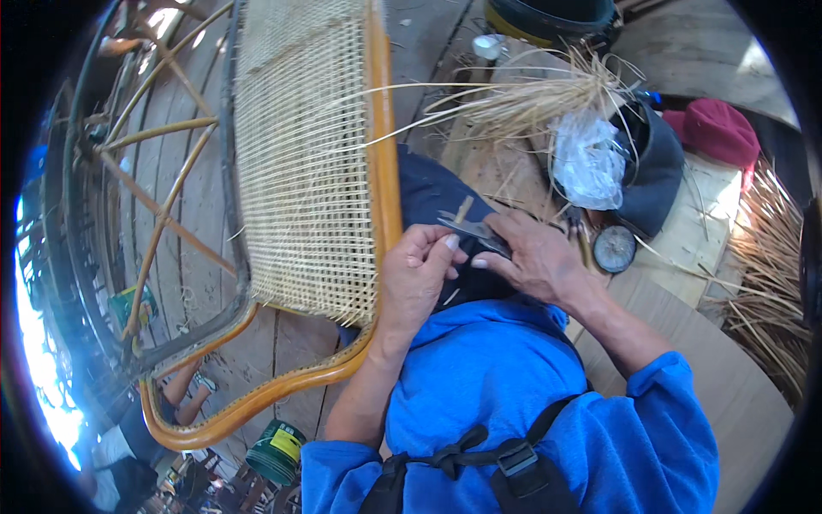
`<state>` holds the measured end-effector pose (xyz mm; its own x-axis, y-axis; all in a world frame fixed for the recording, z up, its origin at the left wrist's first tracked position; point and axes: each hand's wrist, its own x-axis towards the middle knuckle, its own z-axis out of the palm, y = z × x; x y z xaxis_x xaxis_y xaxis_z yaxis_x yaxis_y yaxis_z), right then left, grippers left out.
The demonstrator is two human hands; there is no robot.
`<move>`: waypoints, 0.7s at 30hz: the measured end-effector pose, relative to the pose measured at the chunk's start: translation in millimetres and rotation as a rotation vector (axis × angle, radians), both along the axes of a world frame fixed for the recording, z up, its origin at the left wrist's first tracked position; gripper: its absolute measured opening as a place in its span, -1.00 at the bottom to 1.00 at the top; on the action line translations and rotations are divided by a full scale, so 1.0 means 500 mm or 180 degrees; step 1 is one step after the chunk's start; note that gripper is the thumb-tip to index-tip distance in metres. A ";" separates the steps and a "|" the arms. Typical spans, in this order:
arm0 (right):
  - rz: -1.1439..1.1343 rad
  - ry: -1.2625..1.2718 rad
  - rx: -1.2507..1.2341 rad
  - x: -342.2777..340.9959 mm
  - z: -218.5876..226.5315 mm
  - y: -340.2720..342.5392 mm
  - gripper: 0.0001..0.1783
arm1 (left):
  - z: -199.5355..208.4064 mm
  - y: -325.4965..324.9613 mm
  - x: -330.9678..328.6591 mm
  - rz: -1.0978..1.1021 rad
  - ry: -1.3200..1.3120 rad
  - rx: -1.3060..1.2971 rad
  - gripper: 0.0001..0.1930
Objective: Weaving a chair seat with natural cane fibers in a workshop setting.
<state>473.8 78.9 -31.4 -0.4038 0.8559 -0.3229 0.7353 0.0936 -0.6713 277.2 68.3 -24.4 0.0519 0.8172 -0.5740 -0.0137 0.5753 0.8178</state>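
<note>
My right hand [539,257] is closed around a pair of dark metal cutters [479,230], their short pointed jaws toward my left hand. A small tan stick [463,209] shows at those jaws and seems to run down to my left hand [419,264], whose thumb and fingers are pinched together. My fingers partly hide how the stick is held. Beside my left forearm stands a chair frame of varnished bent rattan [385,146], with a woven cane panel [304,171] inside it. Two loose cane strands stick out past the panel's right edge.
To the right lie a bundle of cane strands [531,98], a clear plastic bag [589,163], a dark red cap [715,133] and a round tin [614,248]. A dark bucket [548,21] stands at the top, a green can [276,450] at lower left. Another person [141,437] sits there.
</note>
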 end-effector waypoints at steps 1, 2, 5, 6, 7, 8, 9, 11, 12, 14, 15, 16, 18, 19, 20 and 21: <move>-0.0094 0.0058 -0.0218 0.015 -0.005 -0.003 -0.48 | -0.001 0.009 0.008 -0.0083 0.0069 -0.0036 -0.82; -0.0154 0.0175 -0.0434 0.031 -0.012 -0.008 -0.49 | -0.003 0.021 0.010 -0.0082 0.0152 -0.0284 -0.84; -0.0960 0.0495 -0.0584 0.086 -0.030 -0.037 -0.56 | -0.040 0.076 0.041 -0.1095 0.2281 0.2306 -0.80; -0.1238 0.0336 -0.0569 0.109 -0.036 -0.050 -0.57 | -0.061 0.095 0.053 -0.1367 0.2388 0.2437 -0.77; -0.1518 0.0173 -0.0546 0.130 -0.044 -0.062 -0.58 | -0.086 0.113 0.072 -0.2030 0.2958 0.2189 -0.80; -0.1591 0.0069 -0.0648 0.150 -0.052 -0.074 -0.58 | -0.114 0.128 0.094 -0.2604 0.3541 0.2024 -0.82; -0.1670 -0.0037 -0.0750 0.167 -0.060 -0.087 -0.59 | -0.144 0.142 0.120 -0.2916 0.3562 0.1750 -0.82; -0.1762 -0.0174 -0.0885 0.186 -0.072 -0.113 -0.58 | -0.195 0.157 0.164 -0.3202 0.3633 0.1667 -0.81; -0.1774 -0.0206 -0.0910 0.191 -0.076 -0.124 -0.57 | -0.214 0.162 0.179 -0.3260 0.3657 0.1747 -0.81; -0.1777 -0.0210 -0.0991 0.191 -0.082 -0.138 -0.56 | -0.231 0.171 0.186 -0.3359 0.3440 0.1657 -0.79; -0.1755 -0.0169 -0.1047 0.187 -0.083 -0.140 -0.56 | -0.230 0.178 0.177 -0.3389 0.3215 0.1475 -0.79; -0.1711 -0.0113 -0.1157 0.183 -0.084 -0.140 -0.56 | -0.222 0.186 0.163 -0.3487 0.3021 0.1186 -0.78; -0.1579 0.0074 -0.1440 0.175 -0.084 -0.128 -0.55 | -0.192 0.205 0.124 -0.3149 0.2360 0.0953 -0.77; -0.1495 0.0197 -0.1557 0.171 -0.083 -0.119 -0.54 | -0.173 0.213 0.106 -0.2952 0.2078 0.0820 -0.76; -0.1404 0.0283 -0.1543 0.165 -0.081 -0.109 -0.53 | -0.152 0.215 0.093 -0.2500 0.1149 0.0198 -0.78; -0.1322 0.0395 -0.1472 0.158 -0.079 -0.098 -0.52 | -0.131 0.214 0.082 -0.2267 0.0889 -0.0093 -0.78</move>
<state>553.0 30.0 -71.1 -0.1262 0.7325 -0.6690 0.5619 -0.5030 -0.6567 318.0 175.5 -90.0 0.4103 0.6251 -0.6640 0.5736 0.3892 0.7208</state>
